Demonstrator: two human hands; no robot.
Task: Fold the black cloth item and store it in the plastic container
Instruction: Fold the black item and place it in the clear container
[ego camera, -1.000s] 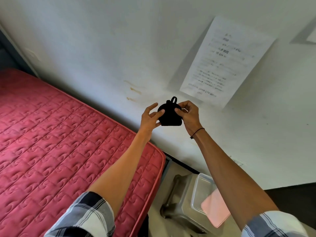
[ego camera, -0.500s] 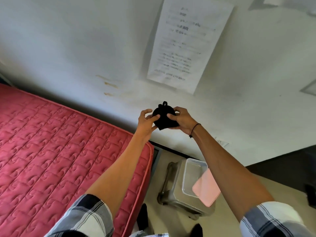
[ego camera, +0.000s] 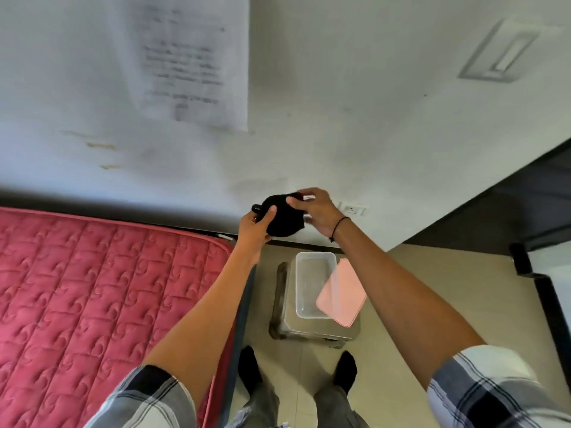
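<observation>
A small black cloth item (ego camera: 282, 220), folded into a rounded shape, is held in the air in front of the white wall. My left hand (ego camera: 255, 228) grips its left side with the thumb on top. My right hand (ego camera: 315, 213) pinches its upper right edge. Below the hands, a clear plastic container (ego camera: 301, 284) stands open on a grey stool (ego camera: 285, 322). Its pink lid (ego camera: 341, 298) lies tilted across the container's right rim.
A red quilted mattress (ego camera: 92, 288) fills the left side, its corner close to the stool. A printed paper sheet (ego camera: 191, 63) hangs on the wall. A dark frame edge (ego camera: 543, 288) runs along the right. My feet in black socks (ego camera: 250, 369) stand on the tiled floor.
The view has tilted downward, bringing the stool, container and my feet into sight. Both hands have stayed on the black cloth and now sit above the container; the cloth looks more compact.
</observation>
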